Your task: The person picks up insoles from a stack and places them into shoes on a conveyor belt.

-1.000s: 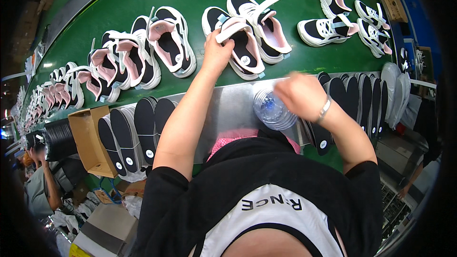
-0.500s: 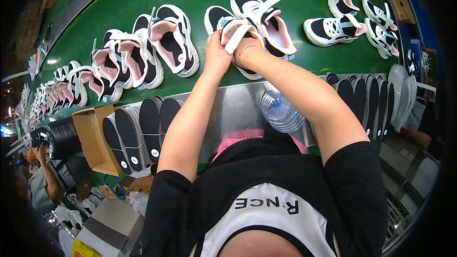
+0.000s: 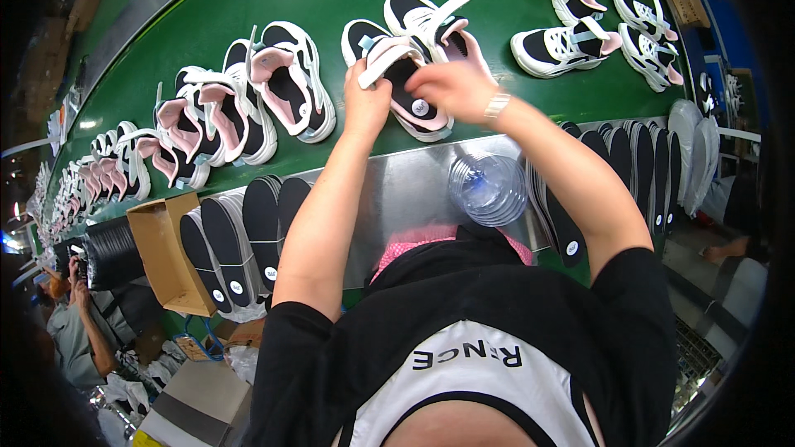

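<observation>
A black, white and pink sneaker (image 3: 429,128) lies on the green work surface, its heel towards me. My left hand (image 3: 366,103) grips its left side near the tongue, where a white strap hangs loose. Inside, a black insole (image 3: 401,76) with a round white sticker lies flat. My right hand (image 3: 460,91), smeared by motion, hovers by the right of the shoe's opening; its fingers cannot be made out clearly. Behind it and partly covered stands the matching sneaker (image 3: 410,12), its strap sticking up.
More sneakers (image 3: 291,83) line the surface to the left, and several stand at the far right (image 3: 567,51). Bundled black insoles (image 3: 225,240) flank me, with others at right (image 3: 617,153). A clear plastic bottle (image 3: 489,190) lies by the metal edge; a cardboard box (image 3: 170,257) sits left.
My right hand has come out of the sneaker and moved right, uncovering the insole and its sticker. My left hand stays on the shoe. The whole view has shifted slightly.
</observation>
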{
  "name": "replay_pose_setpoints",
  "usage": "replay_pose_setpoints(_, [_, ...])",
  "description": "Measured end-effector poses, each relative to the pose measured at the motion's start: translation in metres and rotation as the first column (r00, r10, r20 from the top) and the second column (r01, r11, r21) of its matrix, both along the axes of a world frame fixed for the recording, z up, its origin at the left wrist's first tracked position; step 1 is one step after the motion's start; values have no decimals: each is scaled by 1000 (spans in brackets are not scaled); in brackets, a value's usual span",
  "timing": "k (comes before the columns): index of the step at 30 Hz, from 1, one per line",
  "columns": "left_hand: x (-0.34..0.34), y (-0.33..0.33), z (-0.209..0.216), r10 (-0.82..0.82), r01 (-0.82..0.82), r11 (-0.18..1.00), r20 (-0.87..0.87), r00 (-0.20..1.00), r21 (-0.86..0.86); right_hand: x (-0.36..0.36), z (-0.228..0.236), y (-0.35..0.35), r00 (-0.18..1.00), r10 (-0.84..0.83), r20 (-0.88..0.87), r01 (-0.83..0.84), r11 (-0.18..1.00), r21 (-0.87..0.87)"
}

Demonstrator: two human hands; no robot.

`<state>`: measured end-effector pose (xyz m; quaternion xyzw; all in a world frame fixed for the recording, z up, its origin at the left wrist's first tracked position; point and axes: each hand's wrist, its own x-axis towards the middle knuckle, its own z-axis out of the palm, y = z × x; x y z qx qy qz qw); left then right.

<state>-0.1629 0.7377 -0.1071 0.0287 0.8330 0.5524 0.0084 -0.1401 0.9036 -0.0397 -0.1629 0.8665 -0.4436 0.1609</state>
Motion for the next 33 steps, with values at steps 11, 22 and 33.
replay_pose_setpoints(11, [-29,-33,27,52,-62,979,-58,997,-193,203,28,224,547,-814,-197,815,463,347])
replay_pose_setpoints(22, [-18,46,81,2,-40,997,-459,888,-72,238,9,198,698,-681,-221,583,362,727])
replay_pose_setpoints(33, [29,-19,3,137,-216,964,404,905,157,153,75,148,833,-515,-201,552,751,363])
